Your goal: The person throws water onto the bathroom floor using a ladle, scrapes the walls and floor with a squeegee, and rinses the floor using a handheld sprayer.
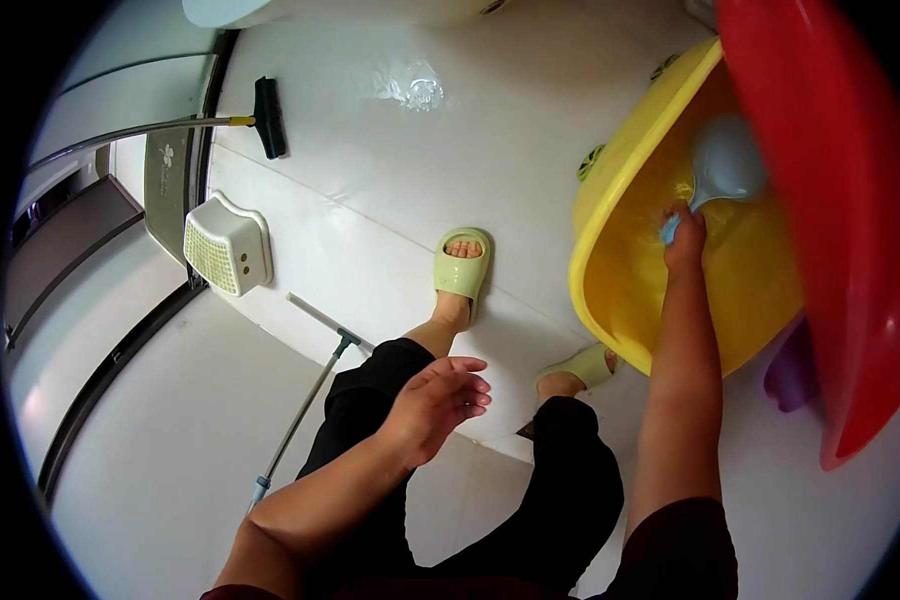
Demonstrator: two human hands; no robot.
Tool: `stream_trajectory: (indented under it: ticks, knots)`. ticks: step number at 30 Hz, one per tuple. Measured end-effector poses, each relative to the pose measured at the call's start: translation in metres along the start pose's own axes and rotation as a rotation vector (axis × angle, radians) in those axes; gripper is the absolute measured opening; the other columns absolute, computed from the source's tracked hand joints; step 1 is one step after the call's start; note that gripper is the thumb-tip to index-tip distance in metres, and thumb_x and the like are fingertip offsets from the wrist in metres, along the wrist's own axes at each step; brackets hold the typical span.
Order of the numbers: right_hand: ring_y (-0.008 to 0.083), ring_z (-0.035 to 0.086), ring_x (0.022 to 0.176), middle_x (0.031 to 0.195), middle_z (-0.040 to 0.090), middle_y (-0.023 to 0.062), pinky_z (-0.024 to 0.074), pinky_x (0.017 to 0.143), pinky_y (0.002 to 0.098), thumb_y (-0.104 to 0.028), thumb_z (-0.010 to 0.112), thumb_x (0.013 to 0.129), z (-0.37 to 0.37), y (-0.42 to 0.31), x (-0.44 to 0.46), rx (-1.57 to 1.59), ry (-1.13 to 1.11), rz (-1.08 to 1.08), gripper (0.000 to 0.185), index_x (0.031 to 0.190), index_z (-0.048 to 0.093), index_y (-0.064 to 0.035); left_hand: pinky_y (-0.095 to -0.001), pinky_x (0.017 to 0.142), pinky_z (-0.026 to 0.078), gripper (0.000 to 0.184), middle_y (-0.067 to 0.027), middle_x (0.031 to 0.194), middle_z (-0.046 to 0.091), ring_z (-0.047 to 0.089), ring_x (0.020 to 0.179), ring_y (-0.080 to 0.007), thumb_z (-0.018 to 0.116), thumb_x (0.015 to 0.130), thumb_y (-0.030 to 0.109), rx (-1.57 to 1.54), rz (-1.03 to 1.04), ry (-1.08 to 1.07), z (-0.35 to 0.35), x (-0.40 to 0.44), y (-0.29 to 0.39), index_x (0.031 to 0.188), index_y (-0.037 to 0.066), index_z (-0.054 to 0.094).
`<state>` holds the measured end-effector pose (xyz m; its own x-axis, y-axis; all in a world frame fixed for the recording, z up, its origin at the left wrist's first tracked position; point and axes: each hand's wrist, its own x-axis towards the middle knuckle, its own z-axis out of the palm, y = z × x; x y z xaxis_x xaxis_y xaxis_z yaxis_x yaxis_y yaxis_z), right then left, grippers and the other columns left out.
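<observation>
Reaching into a big yellow tub [625, 190], my right hand [686, 240] is closed around the handle of a pale blue water dipper [730, 160]. The dipper's round bowl lies inside the tub, low against its inner side, partly behind a red basin [820, 190]. I cannot tell whether the bowl holds water. My left hand [436, 408] hangs in front of my knees, fingers loosely bent and slightly apart, with nothing in it.
A puddle [420, 88] shines on the tiled floor. To the left are a black-headed mop [268, 118], a white and green step stool [228, 245] and a long-handled squeegee [346, 338]. A purple object [792, 370] shows under the red basin. My feet wear green slippers [463, 268].
</observation>
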<state>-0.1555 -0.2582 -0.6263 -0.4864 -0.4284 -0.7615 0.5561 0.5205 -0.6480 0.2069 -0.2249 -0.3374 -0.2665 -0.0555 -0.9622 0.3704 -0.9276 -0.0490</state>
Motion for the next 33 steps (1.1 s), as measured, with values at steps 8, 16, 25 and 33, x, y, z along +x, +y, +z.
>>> stream_trajectory:
  ticks: [8, 16, 25, 33]
  knots:
    - [0.0371, 0.054, 0.087, 0.099, 0.056, 0.0209, 0.0425, 0.076, 0.0436, -0.015, 0.052, 0.075, -0.031, 0.02, -0.074, -1.257, 0.3, -0.348, 0.044, 0.118, 0.043, -0.0094, -0.0279, 0.073, 0.044, 0.018, -0.0051, 0.081, 0.056, 0.054, 0.075, -0.0142, 0.043, 0.088, 0.017, 0.228, 0.088, 0.024, 0.011, 0.013, -0.009, 0.099, 0.004, 0.05]
    - [0.013, 0.044, 0.046, 0.062, 0.047, 0.0032, 0.0355, 0.041, 0.025, -0.017, 0.052, 0.081, -0.003, -0.055, -0.216, 0.272, -0.119, 0.312, 0.01, 0.085, 0.049, -0.0083, -0.0252, 0.067, 0.044, 0.021, -0.0044, 0.08, 0.054, 0.054, 0.074, -0.013, 0.044, 0.089, 0.022, 0.609, 0.067, 0.098, 0.002, -0.003, -0.031, 0.1, 0.005, 0.049]
    - [0.0071, 0.045, 0.047, 0.063, 0.047, -0.0013, 0.0386, 0.041, 0.0225, -0.017, 0.056, 0.081, -0.039, -0.06, -0.437, 0.432, -0.059, 0.182, 0.027, 0.106, 0.051, -0.0071, -0.0258, 0.055, 0.045, 0.03, -0.0078, 0.069, 0.055, 0.054, 0.058, -0.0162, 0.043, 0.068, -0.01, 1.724, 0.875, -0.617, 0.133, -0.084, -0.036, 0.091, 0.004, 0.057]
    - [0.0087, 0.042, 0.043, 0.059, 0.045, 0.0011, 0.0357, 0.039, 0.0226, -0.012, 0.047, 0.085, -0.052, -0.026, -0.612, 0.652, 0.035, 0.065, 0.017, 0.1, 0.048, -0.0042, -0.0381, 0.064, 0.048, 0.019, -0.0132, 0.088, 0.058, 0.057, 0.082, -0.0283, 0.048, 0.074, 0.01, 3.159, 1.218, -1.032, 0.207, -0.058, -0.163, 0.088, 0.007, 0.06]
